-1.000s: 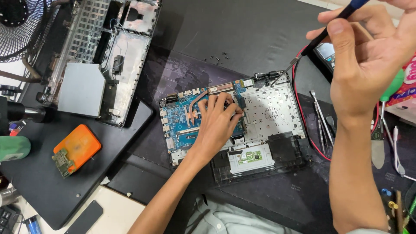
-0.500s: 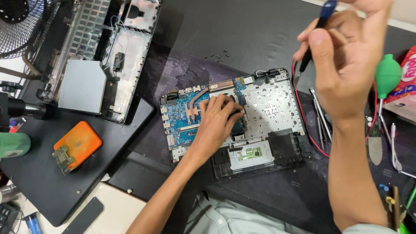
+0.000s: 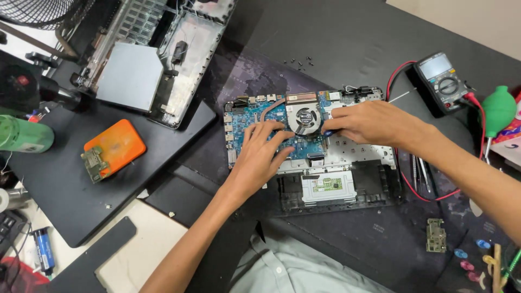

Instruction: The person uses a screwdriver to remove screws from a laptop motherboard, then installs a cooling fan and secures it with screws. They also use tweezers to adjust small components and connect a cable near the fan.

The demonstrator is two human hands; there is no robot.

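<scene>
Dark work mat [image 3: 336,49] covers the bench, cluttered w/ parts. Biggest item: stripped laptop base shell [image 3: 157,59] at upper left, silver panel inside. Centre: opened laptop chassis [image 3: 347,184] w/ blue motherboard [image 3: 255,116] exposed, round cooling fan [image 3: 304,116] set in it, touchpad board below.

Left hand [image 3: 260,154] lies flat on the board, fingers spread, pressing down, nothing gripped. Right hand [image 3: 374,125] sits just right of the fan, fingers curled & pinched on a small dark tool tip [image 3: 327,132]; can't tell how much of it is held.

Multimeter [image 3: 442,84] at right w/ red lead. Orange case [image 3: 114,146] on left. Green blower bulb [image 3: 499,108] at far right. Loose screws [image 3: 301,62] above the board.
</scene>
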